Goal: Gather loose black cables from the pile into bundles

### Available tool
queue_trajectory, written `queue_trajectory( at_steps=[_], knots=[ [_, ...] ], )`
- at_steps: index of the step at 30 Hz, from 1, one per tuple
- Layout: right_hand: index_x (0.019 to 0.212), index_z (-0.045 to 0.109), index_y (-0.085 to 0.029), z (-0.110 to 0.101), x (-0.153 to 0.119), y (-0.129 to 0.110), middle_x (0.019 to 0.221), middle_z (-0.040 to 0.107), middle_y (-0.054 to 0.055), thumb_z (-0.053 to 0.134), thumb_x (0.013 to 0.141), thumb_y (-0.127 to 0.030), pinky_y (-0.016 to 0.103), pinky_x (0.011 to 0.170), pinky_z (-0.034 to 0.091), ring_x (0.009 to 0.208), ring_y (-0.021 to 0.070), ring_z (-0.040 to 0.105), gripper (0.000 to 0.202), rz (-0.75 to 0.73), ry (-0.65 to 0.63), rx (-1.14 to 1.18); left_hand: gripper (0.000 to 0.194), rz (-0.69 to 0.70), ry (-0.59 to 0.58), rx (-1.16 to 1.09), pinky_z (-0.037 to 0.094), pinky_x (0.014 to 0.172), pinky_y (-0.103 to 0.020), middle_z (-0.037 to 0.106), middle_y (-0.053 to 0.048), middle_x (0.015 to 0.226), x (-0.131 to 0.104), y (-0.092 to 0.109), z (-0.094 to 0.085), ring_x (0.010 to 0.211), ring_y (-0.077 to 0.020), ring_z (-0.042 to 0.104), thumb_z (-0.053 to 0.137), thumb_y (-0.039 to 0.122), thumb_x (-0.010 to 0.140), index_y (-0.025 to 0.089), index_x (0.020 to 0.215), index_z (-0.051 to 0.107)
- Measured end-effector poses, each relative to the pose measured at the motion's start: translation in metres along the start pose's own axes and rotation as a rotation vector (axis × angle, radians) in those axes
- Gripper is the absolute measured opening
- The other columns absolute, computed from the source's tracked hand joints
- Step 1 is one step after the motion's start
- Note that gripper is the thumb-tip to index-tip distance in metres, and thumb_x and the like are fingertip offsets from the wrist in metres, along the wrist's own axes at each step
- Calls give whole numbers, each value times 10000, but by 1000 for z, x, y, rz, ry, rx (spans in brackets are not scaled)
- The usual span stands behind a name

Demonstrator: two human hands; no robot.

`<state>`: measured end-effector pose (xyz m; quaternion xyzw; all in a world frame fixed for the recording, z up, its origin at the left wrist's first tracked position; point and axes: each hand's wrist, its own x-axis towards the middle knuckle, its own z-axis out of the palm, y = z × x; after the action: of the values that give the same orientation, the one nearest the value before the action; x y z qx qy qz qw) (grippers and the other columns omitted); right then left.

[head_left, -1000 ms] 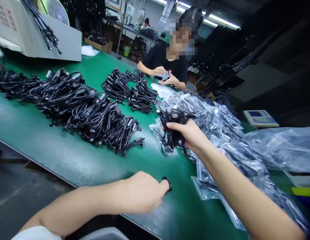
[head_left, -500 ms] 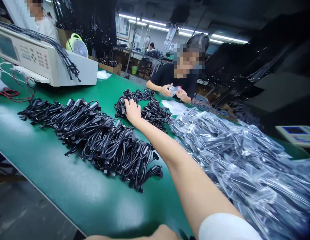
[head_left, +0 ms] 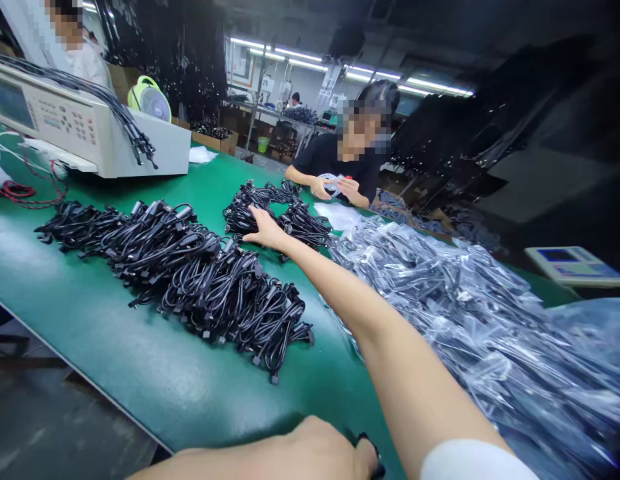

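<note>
In the head view, we see our two hands well apart from each other; our right hand [head_left: 267, 230] is stretched far forward, its thumb and fingers spread apart, at the near side of the small bundles of black cable [head_left: 305, 223], which lie around and just beyond its fingertips; whether the fingers touch them, we cannot tell for certain; our left hand [head_left: 320, 450] is low and close to us, nearer than the right, palm turned down over the green table [head_left: 180, 390], with a small black item [head_left: 371, 452] at its thumb; its fingers are hidden, so we cannot tell whether it grips anything more; to the left of our right hand, and ahead of our left, a long heap of black cables [head_left: 190, 267] runs across the table; to the right of both hands, clear bags with dark cables [head_left: 440, 293] are piled, partly behind our right forearm; beyond our right hand and a little to its right lies a white sheet [head_left: 339, 215], and past it a co-worker in black [head_left: 315, 157] holds a pale item between two hands; far to the left of our right hand, we see a white instrument [head_left: 155, 143] with black leads draped over it, and a green fan [head_left: 153, 103] behind.
</note>
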<state>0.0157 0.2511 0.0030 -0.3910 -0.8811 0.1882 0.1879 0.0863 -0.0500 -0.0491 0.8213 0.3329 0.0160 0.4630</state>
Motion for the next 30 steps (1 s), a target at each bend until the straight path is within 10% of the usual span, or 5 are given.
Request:
queue_trajectory(
  at_steps=[7, 10, 14, 22, 30],
  knots=[
    [1300, 540, -221, -76, -205, 10, 1256, 625, 89, 658, 880, -265, 369, 982, 513, 1046, 194, 651, 438, 63, 301, 459, 381, -38, 158, 97, 493, 684, -362, 744, -148, 953, -27, 22, -31, 850, -325, 718, 456, 292, 878, 154, 1228, 509],
    [1174, 563, -237, -67, -318, 13, 1002, 625, 16, 607, 917, -268, 298, 808, 517, 830, 136, 614, 263, 246, 525, 581, 331, -58, 248, -49, 446, 689, -316, 705, -50, 895, -22, 24, -25, 825, -254, 680, 453, 279, 895, 214, 1218, 485],
    [1083, 606, -201, -31, -408, 25, 871, 607, -7, 633, 867, -216, 273, 702, 486, 724, 122, 580, 218, 392, 429, 599, 289, -92, 251, -266, 423, 668, -292, 654, 13, 806, -16, 21, -16, 699, -190, 619, 478, 362, 919, 241, 1181, 458],
    [958, 646, -163, -51, -441, 92, 783, 594, -30, 633, 848, -147, 243, 643, 464, 614, 92, 553, 112, 475, 381, 697, 407, -169, 415, -769, 510, 890, -338, 740, -36, 939, 2, 13, -10, 910, -226, 689, 731, 462, 798, 234, 1075, 539],
    [1175, 581, -225, -28, -435, 33, 1003, 673, 20, 731, 856, -415, 285, 841, 536, 915, 158, 676, 401, 344, 109, 998, 425, -169, 476, -847, 539, 890, -290, 714, -3, 1072, 34, 8, -18, 1058, -225, 660, 837, 438, 723, 243, 1004, 584]
  ],
)
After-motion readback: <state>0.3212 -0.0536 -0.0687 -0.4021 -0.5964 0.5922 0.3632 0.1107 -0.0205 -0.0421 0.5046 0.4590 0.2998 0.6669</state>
